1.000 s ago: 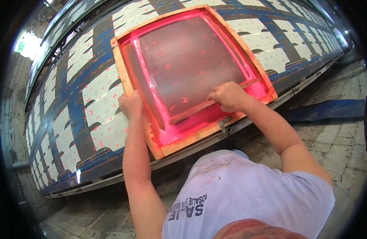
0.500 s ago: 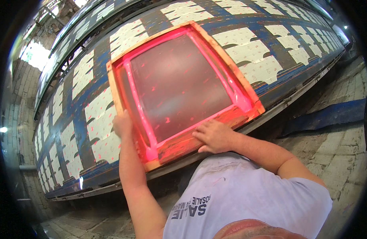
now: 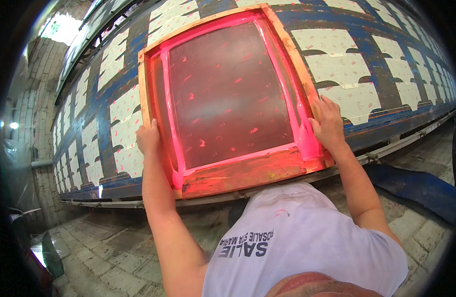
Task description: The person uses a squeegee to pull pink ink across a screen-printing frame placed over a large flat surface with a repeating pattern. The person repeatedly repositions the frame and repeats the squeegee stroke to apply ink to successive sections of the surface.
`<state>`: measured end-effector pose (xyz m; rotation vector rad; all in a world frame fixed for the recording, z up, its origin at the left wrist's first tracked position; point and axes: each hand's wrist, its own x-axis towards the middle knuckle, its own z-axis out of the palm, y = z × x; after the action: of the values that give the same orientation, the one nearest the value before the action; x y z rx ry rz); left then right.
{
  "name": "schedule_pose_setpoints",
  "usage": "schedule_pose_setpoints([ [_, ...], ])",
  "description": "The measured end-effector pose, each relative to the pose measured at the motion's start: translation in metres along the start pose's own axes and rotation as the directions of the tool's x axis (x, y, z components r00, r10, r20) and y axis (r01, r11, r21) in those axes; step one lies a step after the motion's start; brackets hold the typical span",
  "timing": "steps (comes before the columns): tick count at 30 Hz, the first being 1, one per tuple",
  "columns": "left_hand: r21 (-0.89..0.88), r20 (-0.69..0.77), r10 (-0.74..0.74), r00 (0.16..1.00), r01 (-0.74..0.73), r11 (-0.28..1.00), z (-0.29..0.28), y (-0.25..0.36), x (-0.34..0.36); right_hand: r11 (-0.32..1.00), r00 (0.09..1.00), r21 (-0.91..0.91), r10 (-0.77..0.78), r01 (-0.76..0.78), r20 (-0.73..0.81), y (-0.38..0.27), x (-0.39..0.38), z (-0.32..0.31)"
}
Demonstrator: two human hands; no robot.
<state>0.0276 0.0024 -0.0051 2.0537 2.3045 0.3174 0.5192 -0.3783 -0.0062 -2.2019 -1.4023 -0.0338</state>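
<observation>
Moved off the squeegee [image 3: 242, 174], the right hand [image 3: 329, 121] holds the wooden frame [image 3: 144, 86] by its right rail, the left hand [image 3: 148, 137] by its left. The frame lies over the tabletop [image 3: 380, 74]; repositioning it seems in hand, calling for a level lift.

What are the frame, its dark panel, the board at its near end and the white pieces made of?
Frame: seemingly wood, by its tan colour; pink-stained inside.
Dark panel: perhaps mesh or film; smooth, hazy sheen, no weave visible.
Board: likely wood; worn-looking, streaked with red-pink stain.
White pieces: paper or fabric, can't tell; thin, flat, matte-looking.
</observation>
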Motion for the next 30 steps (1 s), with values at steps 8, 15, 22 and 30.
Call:
schedule_pose_setpoints([
  [8, -0.233, 0.064, 0.069, 0.996, -0.052, 0.971, 0.01, -0.021, 0.012, 0.963, 0.971, 0.132, 0.228, -0.235, 0.065, 0.004, 0.019, 0.021],
  [15, -0.404, 0.126, 0.071, 0.99, -0.015, 0.914, 0.025, -0.045, 0.029, 0.965, 0.979, 0.162, 0.204, -0.204, 0.018, -0.007, 0.024, 0.007],
  [22, -0.616, 0.188, 0.107, 0.976, 0.032, 0.787, 0.012, -0.03, 0.036, 0.98, 0.991, 0.146, 0.135, -0.132, -0.008, -0.007, 0.045, -0.043],
  [30, -0.595, 0.132, 0.078, 0.988, 0.017, 0.803, -0.011, 0.07, -0.006, 0.946, 0.968, 0.204, 0.252, -0.251, 0.02, 0.084, 0.066, -0.076],
])
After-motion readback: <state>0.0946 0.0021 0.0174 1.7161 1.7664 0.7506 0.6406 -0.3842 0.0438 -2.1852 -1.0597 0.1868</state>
